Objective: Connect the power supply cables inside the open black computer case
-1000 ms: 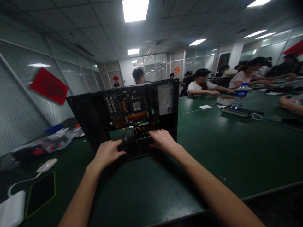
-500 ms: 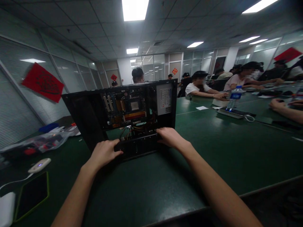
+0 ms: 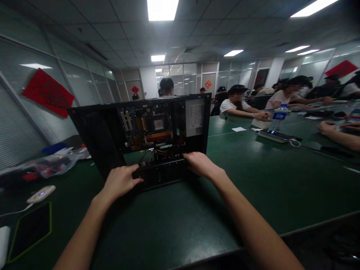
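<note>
A black computer case [image 3: 101, 140] stands upright on the green table [image 3: 165, 217], its open side facing me. Inside it are a motherboard [image 3: 158, 123], a silver power supply [image 3: 194, 116] and several loose cables [image 3: 161, 152]. My left hand [image 3: 120, 182] grips the near lower edge of the case at the left, thumb toward me. My right hand [image 3: 199, 163] is closed over the same edge farther right, with its fingertips hidden behind the rim.
To the left lie a phone with a green edge [image 3: 30, 230], a small white device [image 3: 41, 194] on a cable and a clear plastic bag [image 3: 53, 167]. A water bottle [image 3: 278, 118] stands on a flat device at right. Other people [image 3: 236, 103] sit along the table.
The view has shifted slightly, moving the phone and bag a little left in the picture. Both hands keep their hold, and the case stays nearly where it was.
</note>
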The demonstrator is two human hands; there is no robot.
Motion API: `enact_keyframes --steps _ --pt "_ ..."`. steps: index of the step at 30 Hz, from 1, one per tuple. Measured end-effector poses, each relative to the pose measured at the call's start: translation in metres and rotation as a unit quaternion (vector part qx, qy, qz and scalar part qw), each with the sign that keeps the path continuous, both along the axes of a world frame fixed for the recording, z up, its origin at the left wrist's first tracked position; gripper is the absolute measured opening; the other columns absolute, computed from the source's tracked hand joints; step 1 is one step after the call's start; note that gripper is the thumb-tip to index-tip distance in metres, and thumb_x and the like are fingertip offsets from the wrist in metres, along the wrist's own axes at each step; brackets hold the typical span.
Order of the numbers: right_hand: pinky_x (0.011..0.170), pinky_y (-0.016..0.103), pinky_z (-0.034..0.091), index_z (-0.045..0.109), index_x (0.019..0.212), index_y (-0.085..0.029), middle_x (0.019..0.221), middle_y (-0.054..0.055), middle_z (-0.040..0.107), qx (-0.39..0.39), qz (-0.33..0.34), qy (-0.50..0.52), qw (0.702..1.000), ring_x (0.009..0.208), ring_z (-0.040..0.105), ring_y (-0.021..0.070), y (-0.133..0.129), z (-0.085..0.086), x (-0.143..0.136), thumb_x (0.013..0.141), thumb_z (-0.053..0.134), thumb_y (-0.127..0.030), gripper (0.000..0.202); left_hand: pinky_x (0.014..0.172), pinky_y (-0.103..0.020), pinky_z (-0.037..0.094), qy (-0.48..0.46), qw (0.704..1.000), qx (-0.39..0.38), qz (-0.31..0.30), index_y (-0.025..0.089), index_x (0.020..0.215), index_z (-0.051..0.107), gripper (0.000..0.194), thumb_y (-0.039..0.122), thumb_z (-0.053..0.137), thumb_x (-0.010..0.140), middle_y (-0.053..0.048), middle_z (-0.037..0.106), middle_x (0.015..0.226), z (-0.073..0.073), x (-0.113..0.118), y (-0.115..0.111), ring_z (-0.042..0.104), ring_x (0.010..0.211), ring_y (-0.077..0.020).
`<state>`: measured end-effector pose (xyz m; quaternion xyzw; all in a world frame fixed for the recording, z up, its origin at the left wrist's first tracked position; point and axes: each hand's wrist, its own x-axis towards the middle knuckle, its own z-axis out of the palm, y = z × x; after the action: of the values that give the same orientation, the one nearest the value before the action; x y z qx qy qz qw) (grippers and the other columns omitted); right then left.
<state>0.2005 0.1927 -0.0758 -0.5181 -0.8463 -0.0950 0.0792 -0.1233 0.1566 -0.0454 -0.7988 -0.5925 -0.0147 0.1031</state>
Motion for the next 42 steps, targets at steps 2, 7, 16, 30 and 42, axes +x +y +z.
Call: enact_keyframes --steps 2,7,16,30,42 --pt "0.08 0.03 0.048 0.061 0.114 -0.016 0.109 0.012 0.071 0.0 0.0 0.004 1.0 0.101 0.068 0.0262 0.001 0.0 0.001 0.084 0.064 -0.015 0.031 0.064 -0.03 0.043 -0.001 1.0 -0.002 -0.004 0.025 0.11 0.066 0.034 0.047 0.057 0.086 -0.007 0.075 0.097 0.0 0.0 0.0 0.07 0.087 -0.0288" --pt "0.081 0.03 0.049 0.062 0.115 -0.016 0.11 0.013 0.071 -0.007 -0.01 0.002 1.0 0.103 0.068 0.0263 -0.001 0.002 -0.001 0.084 0.066 -0.016 0.031 0.065 -0.03 0.044 -0.002 1.0 0.0 0.001 0.024 0.113 0.066 0.037 0.048 0.057 0.085 -0.007 0.075 0.097 -0.001 0.0 0.001 0.07 0.088 -0.0291" --pt "0.073 0.032 0.052 0.065 0.113 -0.015 0.101 0.015 0.072 0.004 -0.027 -0.046 0.999 0.097 0.07 0.0308 0.001 0.008 -0.005 0.079 0.076 -0.024 0.036 0.066 -0.031 0.046 -0.024 1.0 -0.013 0.003 0.025 0.109 0.067 0.033 0.046 0.057 0.085 -0.007 0.075 0.1 0.002 0.001 -0.001 0.07 0.089 -0.0277" --pt "0.071 0.029 0.051 0.067 0.107 -0.017 0.096 0.013 0.073 0.022 -0.016 -0.062 0.998 0.092 0.071 0.0287 0.005 0.007 -0.005 0.078 0.078 -0.036 0.037 0.066 -0.033 0.047 -0.012 1.0 -0.011 0.018 0.023 0.115 0.066 0.04 0.048 0.057 0.085 -0.009 0.075 0.102 0.004 0.004 0.0 0.07 0.09 -0.0298" --pt "0.067 0.027 0.047 0.067 0.104 -0.017 0.094 0.013 0.073 0.023 -0.029 -0.053 0.998 0.09 0.072 0.0269 0.005 0.006 -0.008 0.08 0.076 -0.039 0.034 0.065 -0.03 0.045 -0.033 0.999 -0.027 0.018 0.025 0.107 0.069 0.034 0.048 0.054 0.086 -0.007 0.075 0.091 0.002 0.0 0.001 0.07 0.087 -0.0276"
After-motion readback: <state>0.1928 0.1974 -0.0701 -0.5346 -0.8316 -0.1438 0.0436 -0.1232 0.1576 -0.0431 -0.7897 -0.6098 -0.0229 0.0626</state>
